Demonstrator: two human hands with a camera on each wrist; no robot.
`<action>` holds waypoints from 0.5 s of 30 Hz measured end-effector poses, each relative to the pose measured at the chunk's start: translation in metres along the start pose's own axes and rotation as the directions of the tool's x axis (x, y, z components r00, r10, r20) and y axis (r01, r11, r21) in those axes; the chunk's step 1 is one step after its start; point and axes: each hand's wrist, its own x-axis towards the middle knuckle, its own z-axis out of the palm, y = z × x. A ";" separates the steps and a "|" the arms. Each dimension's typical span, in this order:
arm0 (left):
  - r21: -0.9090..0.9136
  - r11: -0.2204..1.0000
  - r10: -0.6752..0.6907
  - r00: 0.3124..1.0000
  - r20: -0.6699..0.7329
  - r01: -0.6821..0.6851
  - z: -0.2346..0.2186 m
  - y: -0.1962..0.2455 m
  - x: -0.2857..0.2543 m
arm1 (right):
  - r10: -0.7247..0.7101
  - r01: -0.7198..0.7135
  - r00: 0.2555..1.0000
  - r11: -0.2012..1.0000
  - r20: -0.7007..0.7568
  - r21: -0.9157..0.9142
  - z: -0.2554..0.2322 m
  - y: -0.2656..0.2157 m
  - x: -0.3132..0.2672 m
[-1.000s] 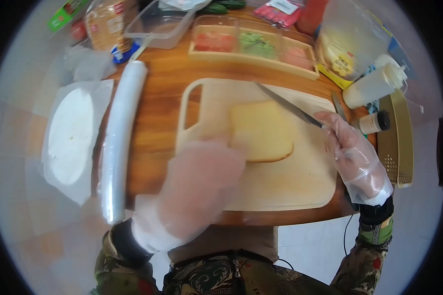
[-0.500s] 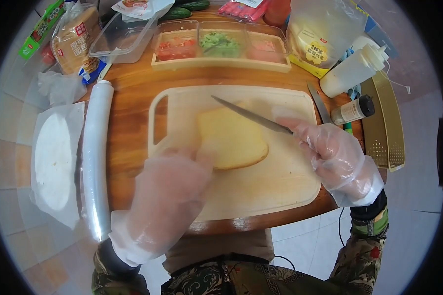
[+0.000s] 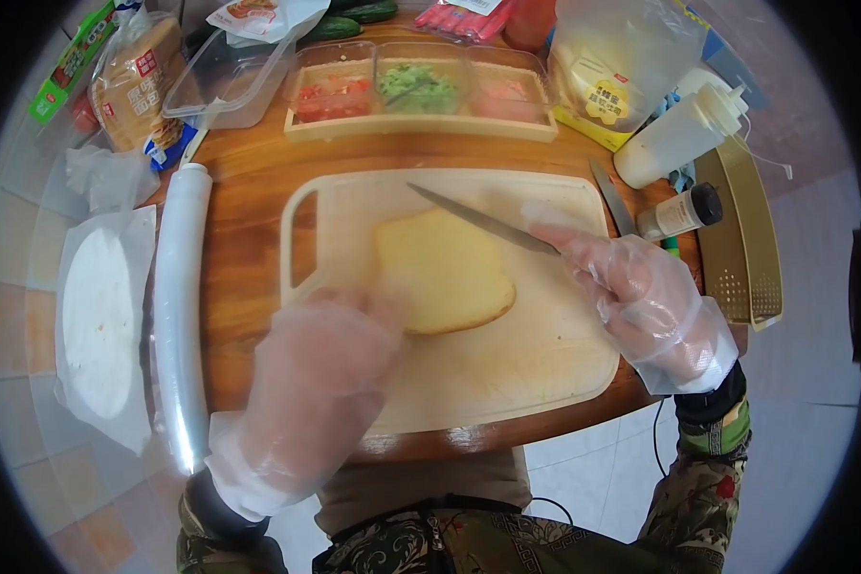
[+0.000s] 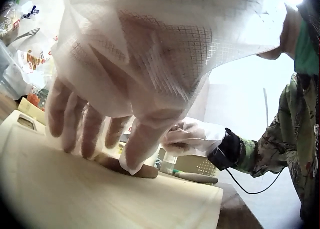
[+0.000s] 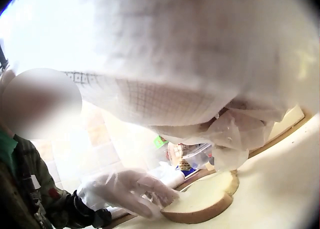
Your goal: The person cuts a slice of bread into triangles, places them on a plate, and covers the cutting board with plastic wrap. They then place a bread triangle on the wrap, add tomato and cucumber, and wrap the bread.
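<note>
A slice of bread [image 3: 450, 273] lies flat on the cream cutting board [image 3: 536, 368]. My gloved left hand [image 3: 306, 387], blurred in the head view, is at the slice's left edge. In the left wrist view the left hand [image 4: 132, 84] has its fingers reaching down, with the thumb at the bread's crust [image 4: 145, 171]. My gloved right hand [image 3: 646, 301] grips a knife [image 3: 478, 222] by its handle, mostly hidden in the fingers. The blade points up and left over the slice's upper right part; whether it touches the bread, I cannot tell.
Behind the board stands a tray [image 3: 421, 127] of chopped food. To the left lie a film roll [image 3: 182, 306] and a white oval on a sheet [image 3: 102, 316]. A second knife [image 3: 612, 196], a squeeze bottle [image 3: 674, 143], a seasoning jar [image 3: 674, 215] and a basket [image 3: 737, 249] are at the right.
The head view has shifted, so the board and everything around it appear farther left. The left hand stays at the slice's left edge, and the right hand still grips the knife.
</note>
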 end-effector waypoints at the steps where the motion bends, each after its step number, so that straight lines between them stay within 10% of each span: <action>1: -0.006 1.000 -0.012 1.000 0.021 0.012 0.000 0.000 0.000 | 0.001 -0.001 1.000 1.000 -0.002 0.000 -0.002 0.000 0.000; 15: -0.057 0.997 -0.059 0.998 -0.007 0.058 -0.002 -0.004 0.009 | 0.026 -0.028 0.998 0.999 0.058 0.033 -0.007 0.002 -0.002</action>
